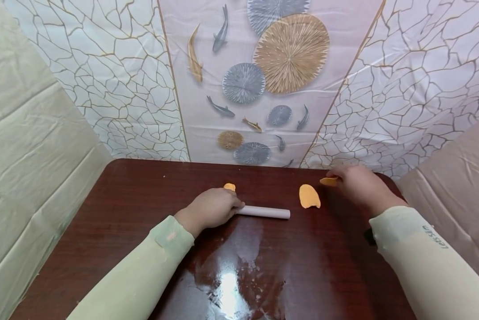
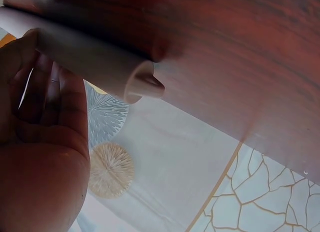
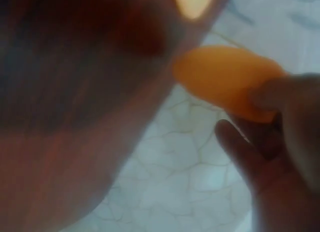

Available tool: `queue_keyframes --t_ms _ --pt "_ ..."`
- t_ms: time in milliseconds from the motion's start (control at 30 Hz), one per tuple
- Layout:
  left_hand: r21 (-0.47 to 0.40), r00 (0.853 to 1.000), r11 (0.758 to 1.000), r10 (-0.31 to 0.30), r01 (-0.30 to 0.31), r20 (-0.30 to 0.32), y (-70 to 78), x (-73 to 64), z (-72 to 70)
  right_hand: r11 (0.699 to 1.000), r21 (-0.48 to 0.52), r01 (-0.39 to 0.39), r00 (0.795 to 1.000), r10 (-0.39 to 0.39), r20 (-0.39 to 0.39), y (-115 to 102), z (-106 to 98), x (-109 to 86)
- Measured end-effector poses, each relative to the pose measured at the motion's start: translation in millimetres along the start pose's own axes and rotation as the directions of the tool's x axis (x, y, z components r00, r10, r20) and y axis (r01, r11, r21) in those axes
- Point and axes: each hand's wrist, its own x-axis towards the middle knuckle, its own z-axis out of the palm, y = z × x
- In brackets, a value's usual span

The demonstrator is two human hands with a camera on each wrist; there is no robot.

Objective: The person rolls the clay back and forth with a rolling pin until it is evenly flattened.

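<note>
In the head view, my left hand (image 1: pixel 213 208) holds a white rolling pin (image 1: pixel 265 212) by its left part, above the middle of the table. A narrow stub (image 2: pixel 150 85) sticks out of the pin's end in the left wrist view, where thumb and fingers grip the barrel. A small orange-yellow dough piece (image 1: pixel 229 186) shows just beyond the left hand, partly hidden by it. At the far right, my right hand (image 1: pixel 361 184) pinches a flat, oval piece of orange dough (image 3: pixel 220 79) between thumb and fingers. Another flattened dough piece (image 1: pixel 309 196), with one ragged end, lies between the pin and that hand.
The dark red-brown glossy table (image 1: pixel 143 186) has wet-looking smears (image 1: pixel 227 284) near its front. Patterned cloth (image 1: pixel 115 89) hangs right behind the far edge, and plain beige cloth (image 1: pixel 35 146) closes in the left side. A dark band (image 1: pixel 369 237) sits at the right wrist.
</note>
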Motion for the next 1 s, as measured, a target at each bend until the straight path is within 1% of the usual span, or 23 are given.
queue_keyframes --t_ms 33,200,267,367,467,567,700,1000 --pt "-0.003 1.000 1.000 0.000 0.000 0.000 0.0 -0.3 -0.1 1.000 -0.004 -0.011 1.000 0.011 0.002 2.4 2.3 -0.7" --pt "-0.007 1.000 1.000 -0.007 0.007 0.001 -0.9 -0.5 0.7 1.000 -0.005 -0.008 0.998 0.008 -0.055 12.2 13.6 -4.3" --pt "-0.009 1.000 1.000 -0.014 0.014 0.005 -1.5 -0.2 1.7 1.000 -0.012 -0.009 0.998 0.008 -0.058 14.2 17.6 -6.7" --pt "-0.011 1.000 1.000 -0.022 0.022 0.011 -2.2 -0.1 3.0 0.999 -0.036 0.004 0.999 -0.005 -0.032 13.8 22.3 -11.7" --pt "-0.009 1.000 1.000 -0.023 0.023 0.010 -2.5 -0.3 3.1 0.996 -0.071 0.045 0.999 -0.045 -0.002 10.8 26.8 -16.9" --pt "-0.007 1.000 1.000 -0.023 0.023 0.007 -1.7 -1.3 2.1 0.994 -0.083 0.072 0.997 -0.069 0.034 6.9 31.0 -21.3" --pt "-0.009 1.000 1.000 -0.022 0.022 0.007 -0.9 -1.8 1.4 0.993 -0.081 0.086 0.994 -0.080 0.074 4.8 37.3 -25.5" --pt "-0.013 1.000 1.000 -0.027 0.027 0.003 -0.6 -1.8 2.5 0.989 -0.076 0.129 0.988 -0.122 0.096 7.0 47.4 -33.7"
